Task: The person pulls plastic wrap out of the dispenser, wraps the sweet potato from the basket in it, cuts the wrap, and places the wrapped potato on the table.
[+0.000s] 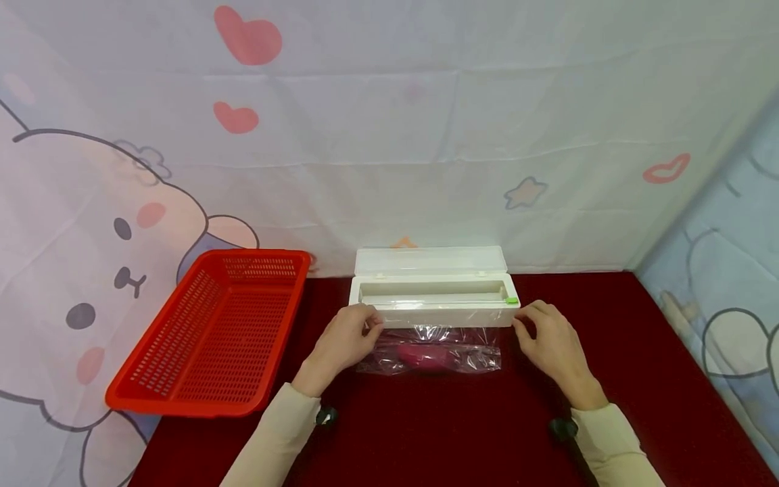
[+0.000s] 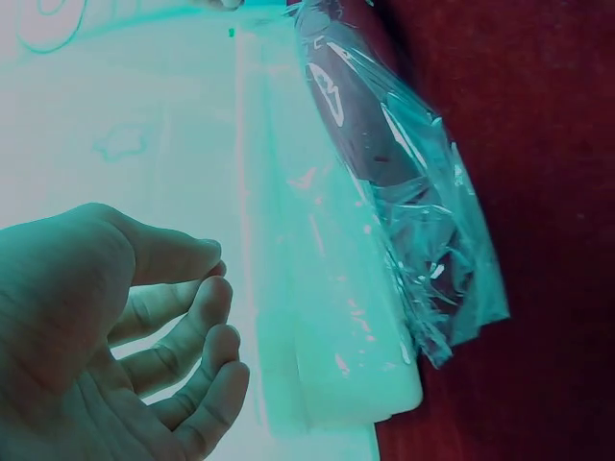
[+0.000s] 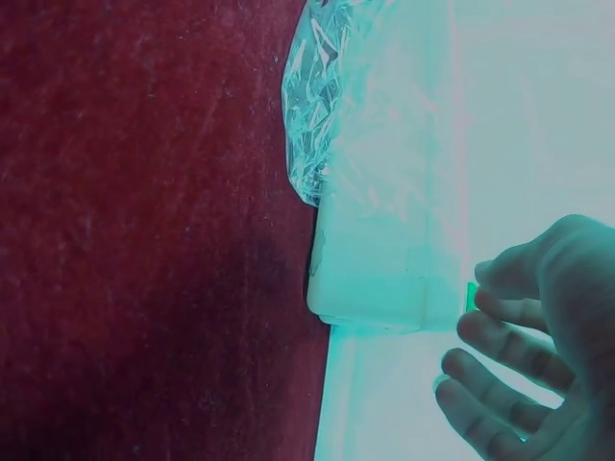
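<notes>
A white plastic-wrap dispenser box [image 1: 444,318] stands with its clear lid [image 1: 432,260] raised at the back. A cutter rail with a green slider [image 1: 512,300] runs along its front edge. Clear plastic wrap [image 1: 475,360] hangs over the front, crumpled at its lower end, over something pink [image 1: 426,355]. My left hand [image 1: 347,338] is at the front left corner, thumb and forefinger tips brought together. Mirroring it, my right hand [image 1: 550,341] is at the front right corner, fingertips close by the green slider. I cannot tell whether either hand pinches wrap or rail.
A red slotted plastic basket [image 1: 280,352] sits to the left of the box. The table wears a dark red cloth [image 1: 438,433]. Behind the box hangs a pale printed curtain [image 1: 377,135], with more curtain at both sides.
</notes>
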Demonstrator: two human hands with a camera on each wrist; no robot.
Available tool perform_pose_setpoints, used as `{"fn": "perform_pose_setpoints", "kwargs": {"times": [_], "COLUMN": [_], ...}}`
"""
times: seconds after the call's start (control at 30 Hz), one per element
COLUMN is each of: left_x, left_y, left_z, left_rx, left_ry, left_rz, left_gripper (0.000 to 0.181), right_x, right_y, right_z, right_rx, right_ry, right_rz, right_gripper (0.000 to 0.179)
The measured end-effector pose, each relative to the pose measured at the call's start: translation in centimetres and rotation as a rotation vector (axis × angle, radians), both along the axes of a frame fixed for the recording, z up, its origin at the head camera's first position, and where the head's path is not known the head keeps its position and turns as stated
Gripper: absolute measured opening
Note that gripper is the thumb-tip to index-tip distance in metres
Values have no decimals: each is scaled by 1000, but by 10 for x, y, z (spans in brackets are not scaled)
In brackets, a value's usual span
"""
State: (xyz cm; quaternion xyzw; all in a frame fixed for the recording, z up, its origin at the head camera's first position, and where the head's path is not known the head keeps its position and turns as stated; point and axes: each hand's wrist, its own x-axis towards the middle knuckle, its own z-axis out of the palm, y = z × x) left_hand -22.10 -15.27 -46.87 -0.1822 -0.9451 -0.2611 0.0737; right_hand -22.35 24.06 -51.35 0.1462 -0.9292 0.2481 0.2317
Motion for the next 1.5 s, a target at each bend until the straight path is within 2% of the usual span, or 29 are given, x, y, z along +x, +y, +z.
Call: {"fn": "perform_pose_setpoints", "kwargs": {"times": [0.17, 0.3, 0.4, 0.57, 0.8, 1.1, 1.33, 1.5], "left_x": [-5, -6, -7, -10, -12, -13, -16, -20], "left_y": [7, 11, 14, 19, 28, 37, 47, 60], "left_z": [6, 9, 10, 12, 18, 21, 24, 25], "left_rx": [-8, -15, -23, -30, -19, -18, -21, -31], "left_ry": [12, 0, 16, 15, 4, 14, 31, 41], "left_rz": [-27, -41, -57, -78, -100, -114, -157, -178], "left_gripper": [6, 6, 6, 6, 7, 7, 6, 5], "right_x": [-5, -11, -18, -32, -43, -47, -51, -52], "right_y": [0, -1, -1, 2, 7, 10, 16, 23], "right_z": [1, 0, -2, -4, -8, -12, -16, -19], "right_rx": [-17, -20, -15, -4, 17, 25, 34, 4], "right_ry": [61, 102, 124, 80, 7, -6, -14, -13], "right_rz": [-5, 13, 39, 57, 59, 107, 130, 134], "right_gripper": [20, 30, 40, 51, 60, 63, 65, 67]}}
